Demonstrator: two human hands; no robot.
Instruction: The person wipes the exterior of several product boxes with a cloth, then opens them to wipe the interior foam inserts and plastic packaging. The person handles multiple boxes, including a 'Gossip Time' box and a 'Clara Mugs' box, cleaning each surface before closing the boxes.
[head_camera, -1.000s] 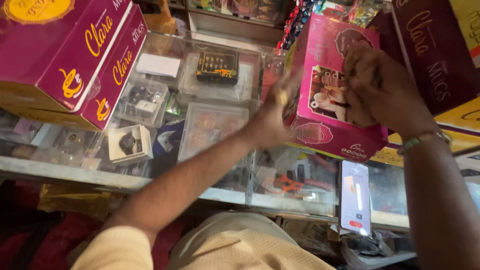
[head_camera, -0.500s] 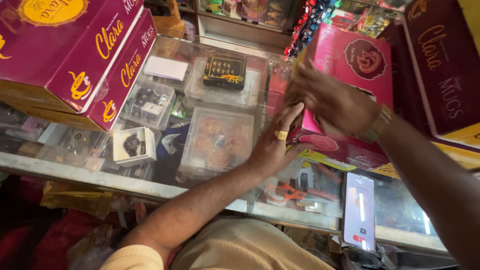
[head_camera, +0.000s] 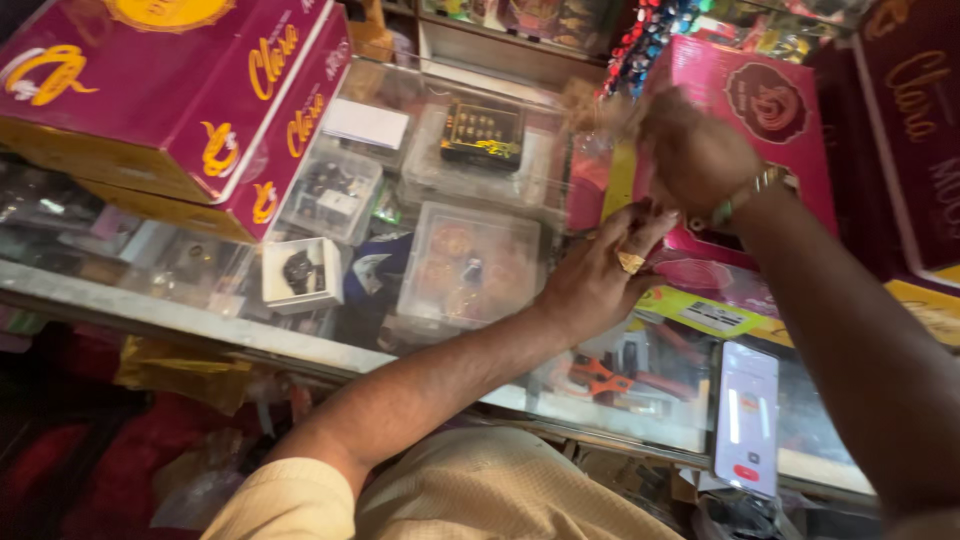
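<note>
A pink box (head_camera: 770, 120) is gripped at its left edge by the raised right hand (head_camera: 695, 150); the left hand (head_camera: 600, 275), fingers open, is pressed against its lower corner. Magenta boxes (head_camera: 190, 100) are stacked far left on the glass counter (head_camera: 180, 320); a phone (head_camera: 747, 418) lies near the front edge.

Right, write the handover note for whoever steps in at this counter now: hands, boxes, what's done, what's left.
Left hand: resting against the lower left edge of the pink box, ring on one finger; grip not clear.
Right hand: blurred, on the front of the pink box; hold cannot be told.
The pink box stands upright on the glass counter, at its right end. Two magenta boxes are stacked at the far left. A phone lies near the front edge.
Done: pink box stands on the counter.
Left: it is not opened or put away.
</note>
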